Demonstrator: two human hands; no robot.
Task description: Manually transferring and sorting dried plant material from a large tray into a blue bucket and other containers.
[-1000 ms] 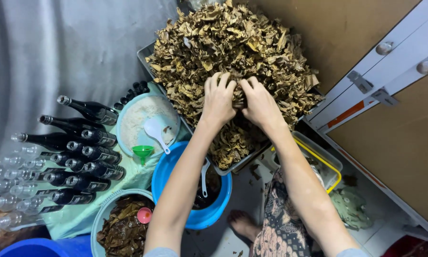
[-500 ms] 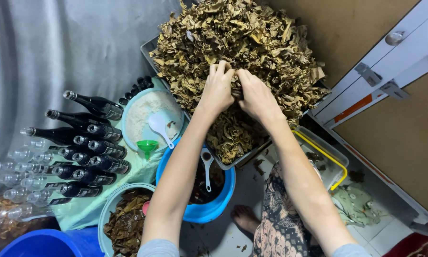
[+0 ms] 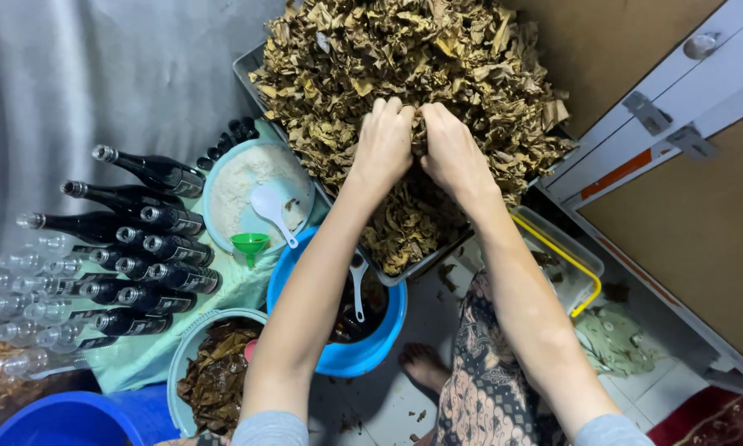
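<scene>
A person's left hand and right hand press side by side into a heap of dried leaves piled in a metal tray, fingers clamped on a clump of leaves. Below sit a blue bucket, a bowl of white powder and dark bottles.

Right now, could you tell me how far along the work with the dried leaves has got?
Done, it seems: a pale bowl at lower left already holds dark, wet-looking leaves, and several dark bottles lie capped on the cloth. In hand: the left hand and right hand grip a clump of dried leaves together. Left: the tray remains heaped high, and clear bottles look empty.
</scene>
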